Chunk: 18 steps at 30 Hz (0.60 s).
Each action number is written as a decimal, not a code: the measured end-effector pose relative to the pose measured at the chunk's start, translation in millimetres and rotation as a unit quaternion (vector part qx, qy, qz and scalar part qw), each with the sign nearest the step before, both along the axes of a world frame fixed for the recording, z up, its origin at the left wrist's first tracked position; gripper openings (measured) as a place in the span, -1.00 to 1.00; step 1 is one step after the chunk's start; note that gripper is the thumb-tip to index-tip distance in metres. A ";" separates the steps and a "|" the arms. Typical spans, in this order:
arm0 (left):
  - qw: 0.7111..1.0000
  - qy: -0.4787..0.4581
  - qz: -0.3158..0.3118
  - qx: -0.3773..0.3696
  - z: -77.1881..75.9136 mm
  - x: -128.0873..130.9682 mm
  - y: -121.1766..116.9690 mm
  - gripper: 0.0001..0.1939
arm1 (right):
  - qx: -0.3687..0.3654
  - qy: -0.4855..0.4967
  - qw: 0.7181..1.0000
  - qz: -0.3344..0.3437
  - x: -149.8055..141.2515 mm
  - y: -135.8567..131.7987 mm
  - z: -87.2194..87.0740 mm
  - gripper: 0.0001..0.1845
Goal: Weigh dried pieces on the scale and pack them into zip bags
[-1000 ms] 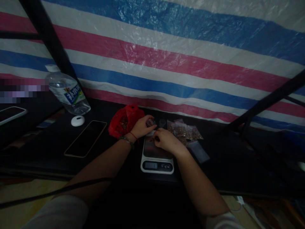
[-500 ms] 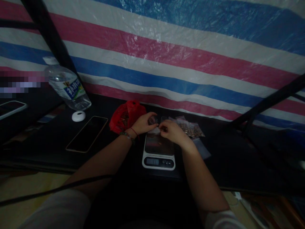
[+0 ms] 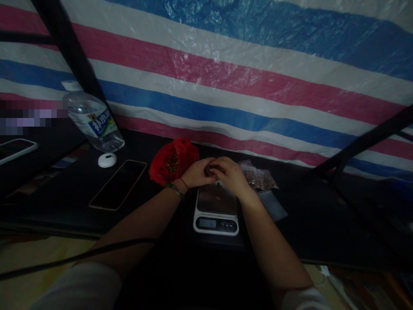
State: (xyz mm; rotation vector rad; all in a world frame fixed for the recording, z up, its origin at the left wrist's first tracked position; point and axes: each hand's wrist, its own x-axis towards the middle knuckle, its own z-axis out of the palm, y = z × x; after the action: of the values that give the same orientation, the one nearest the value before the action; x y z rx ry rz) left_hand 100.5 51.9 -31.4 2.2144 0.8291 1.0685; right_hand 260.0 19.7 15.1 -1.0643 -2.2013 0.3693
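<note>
My left hand (image 3: 199, 172) is closed round a small clear plastic bag (image 3: 211, 172), mostly hidden by the fingers. My right hand (image 3: 230, 174) meets it there, its fingers curled together at the bag's mouth; what they pinch is hidden. Both hands are over the far end of a white digital scale (image 3: 216, 226), which has a dark metal plate and a lit display. A few tiny pieces lie on the plate. Left of my left hand sits an open red plastic bag (image 3: 158, 165) with small brass-coloured pieces (image 3: 171, 163) inside.
Filled clear zip bags (image 3: 261, 178) and a flat zip bag (image 3: 273, 205) lie right of the scale. A phone (image 3: 118, 185), a white earbud case (image 3: 107, 160) and a water bottle (image 3: 93, 118) stand left. Striped sheeting (image 3: 226, 86) hangs behind; a black cable (image 3: 112, 246) crosses my left arm.
My right hand has moved left and up, and its fingers now meet my left hand at the small bag. The view has shifted slightly.
</note>
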 end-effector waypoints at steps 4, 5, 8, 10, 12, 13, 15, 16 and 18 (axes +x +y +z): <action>0.999 -0.021 0.025 -0.004 -2.0 -0.1 1.5 -0.51 | 0.030 0.045 0.998 -0.016 9.9 -2.6 1.4 -0.74; 0.999 -0.026 0.039 -0.012 -2.8 -0.5 2.4 -0.49 | 0.027 0.047 0.998 -0.029 14.4 -2.9 0.7 -0.74; 0.994 -0.044 0.094 -0.034 -5.6 -2.3 6.0 -0.47 | -0.043 -0.007 0.998 -0.036 28.7 -4.4 -3.5 -0.79; 0.990 -0.054 0.125 -0.034 -7.3 -3.4 8.3 -0.48 | -0.104 -0.072 0.992 -0.014 34.8 -6.9 -6.3 -0.81; 0.988 -0.057 0.140 -0.030 -8.2 -4.2 9.6 -0.49 | -0.141 -0.122 0.982 0.014 35.8 -10.5 -7.2 -0.81; 0.988 -0.056 0.141 -0.029 -8.4 -4.4 9.9 -0.50 | -0.149 -0.138 0.979 0.029 34.6 -12.7 -6.8 -0.82; 0.989 -0.053 0.134 -0.035 -8.1 -4.6 9.8 -0.50 | -0.160 -0.158 0.973 0.056 29.9 -17.1 -4.9 -0.82; 0.989 -0.050 0.131 -0.037 -7.9 -4.6 9.7 -0.50 | -0.163 -0.168 0.970 0.063 27.0 -19.3 -3.8 -0.81; 0.990 -0.046 0.128 -0.039 -7.3 -4.5 9.3 -0.49 | -0.167 -0.190 0.965 0.070 21.6 -22.9 -2.0 -0.76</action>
State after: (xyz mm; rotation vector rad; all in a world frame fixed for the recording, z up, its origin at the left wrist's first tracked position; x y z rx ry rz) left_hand 96.0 61.2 -38.7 2.0153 1.1155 1.2252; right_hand 281.6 -3.2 13.1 -1.2424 -2.6288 0.6647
